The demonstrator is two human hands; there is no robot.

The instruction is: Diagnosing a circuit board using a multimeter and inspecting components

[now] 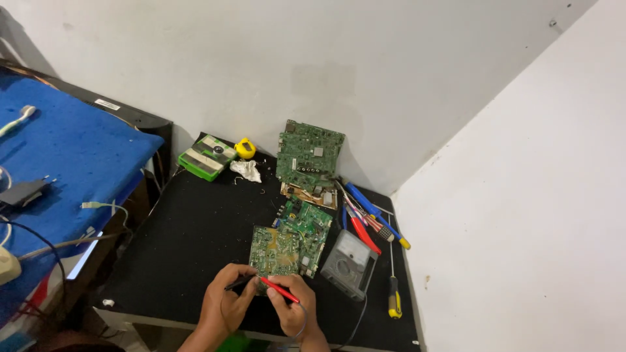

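Board: small green printed circuit board (274, 251) lies flat on the black table (195, 241), just at 12 o'clock of my hands.
Right hand: my right hand (293, 308) is closed around a thin red test probe (280, 291), tip toward 10 o'clock.
Left hand: my left hand (225, 301) pinches a thin black test probe (238, 281).
Neighbour: larger green circuit board (307, 225) overlaps it at 2 o'clock.
Meter: grey handheld multimeter (349, 264) at 3 o'clock.
Tools: yellow-handled screwdriver (394, 294) beyond the meter.

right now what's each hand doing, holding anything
Left hand: closed on the black probe.
Right hand: closed on the red probe, its tip by the near green circuit board.
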